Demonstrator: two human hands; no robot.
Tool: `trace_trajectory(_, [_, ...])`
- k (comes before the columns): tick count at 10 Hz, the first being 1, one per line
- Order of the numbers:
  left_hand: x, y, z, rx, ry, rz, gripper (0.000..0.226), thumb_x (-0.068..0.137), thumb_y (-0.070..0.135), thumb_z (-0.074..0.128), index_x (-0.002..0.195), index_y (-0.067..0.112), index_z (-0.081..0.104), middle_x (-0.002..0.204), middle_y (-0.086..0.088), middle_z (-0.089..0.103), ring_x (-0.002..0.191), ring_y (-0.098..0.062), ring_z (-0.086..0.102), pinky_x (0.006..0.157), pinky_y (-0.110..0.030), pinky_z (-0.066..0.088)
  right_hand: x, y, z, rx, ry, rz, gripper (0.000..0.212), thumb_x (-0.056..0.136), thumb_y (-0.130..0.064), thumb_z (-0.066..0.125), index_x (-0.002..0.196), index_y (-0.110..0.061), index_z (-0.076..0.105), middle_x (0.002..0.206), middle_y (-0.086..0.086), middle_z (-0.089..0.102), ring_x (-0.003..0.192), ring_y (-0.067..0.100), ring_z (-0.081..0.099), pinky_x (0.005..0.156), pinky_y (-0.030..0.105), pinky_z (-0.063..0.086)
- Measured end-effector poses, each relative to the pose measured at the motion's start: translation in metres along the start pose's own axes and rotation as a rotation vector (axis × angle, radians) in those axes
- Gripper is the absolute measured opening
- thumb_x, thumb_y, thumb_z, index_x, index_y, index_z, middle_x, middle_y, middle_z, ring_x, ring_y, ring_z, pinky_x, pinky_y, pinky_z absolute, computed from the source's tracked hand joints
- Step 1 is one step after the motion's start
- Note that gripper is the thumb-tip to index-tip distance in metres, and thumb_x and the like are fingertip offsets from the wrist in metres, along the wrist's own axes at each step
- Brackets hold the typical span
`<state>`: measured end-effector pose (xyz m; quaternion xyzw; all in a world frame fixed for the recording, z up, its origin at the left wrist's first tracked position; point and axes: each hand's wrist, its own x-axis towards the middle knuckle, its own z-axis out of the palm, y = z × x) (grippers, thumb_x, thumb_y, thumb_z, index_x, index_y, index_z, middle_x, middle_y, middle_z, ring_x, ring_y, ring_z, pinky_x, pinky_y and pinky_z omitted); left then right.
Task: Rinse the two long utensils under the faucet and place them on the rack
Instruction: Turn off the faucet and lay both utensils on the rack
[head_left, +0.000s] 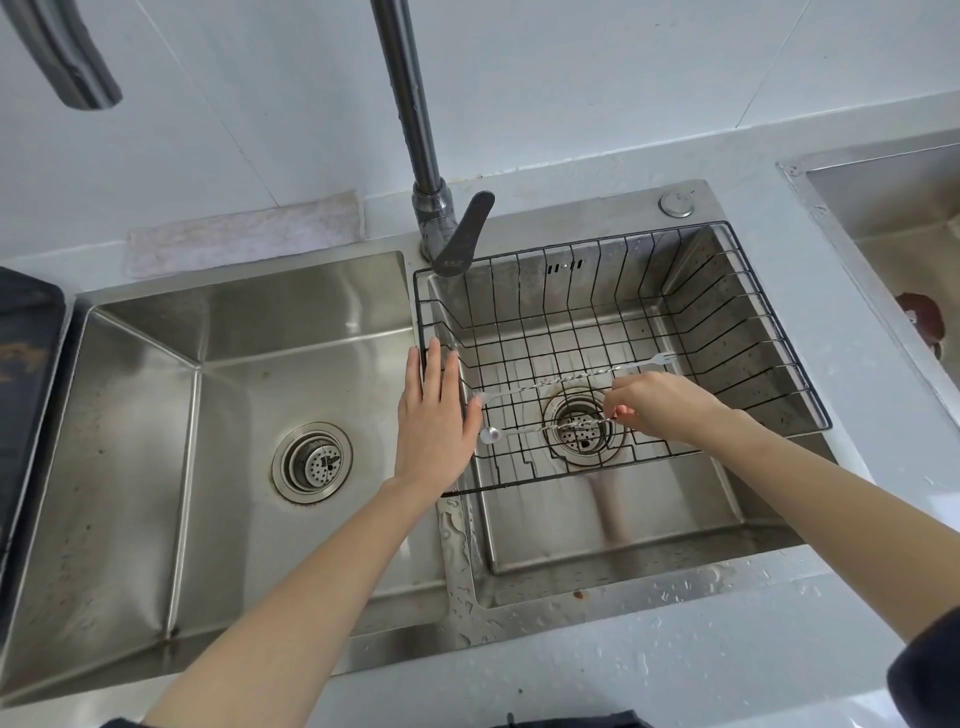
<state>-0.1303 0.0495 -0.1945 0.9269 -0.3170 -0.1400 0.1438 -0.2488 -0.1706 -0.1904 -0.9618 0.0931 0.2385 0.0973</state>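
A pale countertop holds a stainless double sink (156, 415), seen from above, with a tall dark faucet (415, 130) rising behind the divider; no water is visibly running. A black wire rack (727, 322) sits inside the right basin. Two long, thin silver utensils lie across its floor, one behind the other. The far one is a twisted-stem fork (597, 371), its tines pointing right. The near one is a small-bowled spoon (511, 431), its bowl at the left. The right hand (665, 405) pinches the spoon's handle end between curled fingertips. The left hand (434, 415) is flat with straight fingers over the rack's left rim, holding nothing. Judging from this, the spoon is either being set down or lifted. To do it well, keep the slender stem lying across several wires so it cannot slip through the grid toward the drain below.
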Motion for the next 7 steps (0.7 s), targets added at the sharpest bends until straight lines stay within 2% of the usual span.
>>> trace_trajectory(2, [0.001, -0.001, 0.0, 0.013, -0.003, 0.005, 0.057, 0.097, 0.034, 0.03, 0.147, 0.01, 0.013, 0.159, -0.007, -0.003, 0.146, -0.024, -0.01, 0.119, -0.036, 0.009, 0.004, -0.003, 0.002, -0.032, -0.027, -0.016, 0.022, 0.092, -0.017, 0.047, 0.106, -0.017, 0.064, 0.113, 0.001, 0.062, 0.103, 0.023, 0.06, 0.077, 0.03, 0.047])
trace_trajectory(5, [0.0, 0.0, -0.004, 0.029, -0.04, -0.003, 0.058, 0.097, 0.034, 0.029, 0.147, 0.011, 0.01, 0.159, -0.007, -0.006, 0.146, -0.024, -0.011, 0.119, -0.039, 0.01, 0.002, -0.001, 0.001, -0.035, -0.031, -0.012, 0.022, 0.092, -0.021, 0.048, 0.109, -0.021, 0.062, 0.113, -0.003, 0.061, 0.104, 0.02, 0.06, 0.079, 0.031, 0.049])
trace_trajectory(7, [0.0, -0.001, -0.016, -0.009, -0.055, -0.012, 0.055, 0.098, 0.032, 0.027, 0.147, 0.011, 0.011, 0.159, -0.004, -0.001, 0.147, -0.021, -0.006, 0.119, -0.04, 0.007, -0.004, -0.008, -0.016, 0.067, 0.079, 0.065, 0.026, 0.093, -0.027, 0.046, 0.112, -0.021, 0.063, 0.117, -0.003, 0.065, 0.108, 0.019, 0.06, 0.086, 0.034, 0.049])
